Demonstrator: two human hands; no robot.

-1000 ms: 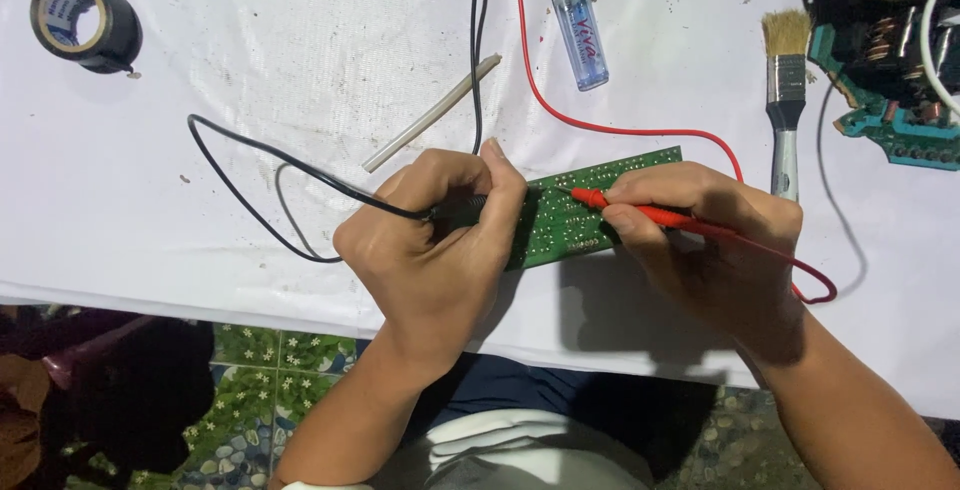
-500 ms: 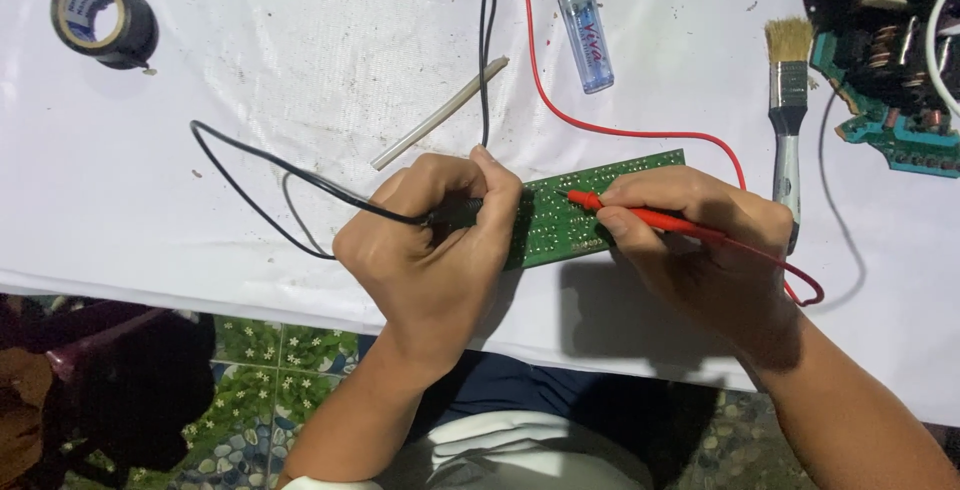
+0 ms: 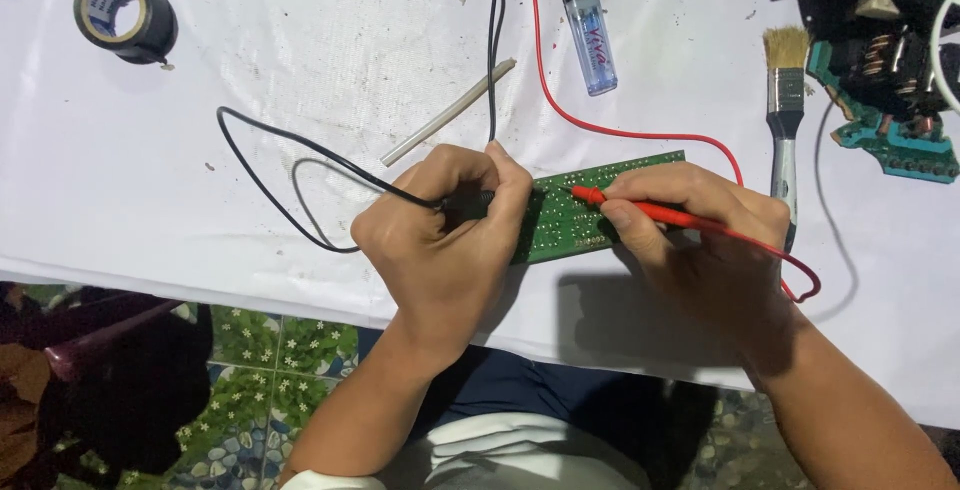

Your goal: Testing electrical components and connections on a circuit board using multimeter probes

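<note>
Both hands have barely shifted since the earlier frames: the red probe (image 3: 650, 209) tip sits at much the same spot on the green board (image 3: 570, 220), and the view has only drifted a little. That board lies flat on the white worktop (image 3: 300, 100), near its front edge, between the two hands. The right hand (image 3: 700, 240) pinches the red probe like a pen, fingers pressed together on its shaft, tip down on the board's upper left area. The left hand (image 3: 450, 240) is closed around the black probe (image 3: 465, 202), whose tip is hidden under the fingers (so its exact contact point cannot be told). To do this well, I judge each tip should stand steady on one solder pad only, without bridging neighbours, and the heel of each hand should rest on the worktop. The red lead (image 3: 620, 130) and black lead (image 3: 290, 165) should lie slack. A lighter (image 3: 590, 35), brush (image 3: 785, 100) and tape roll (image 3: 125, 15) lie well apart.
</note>
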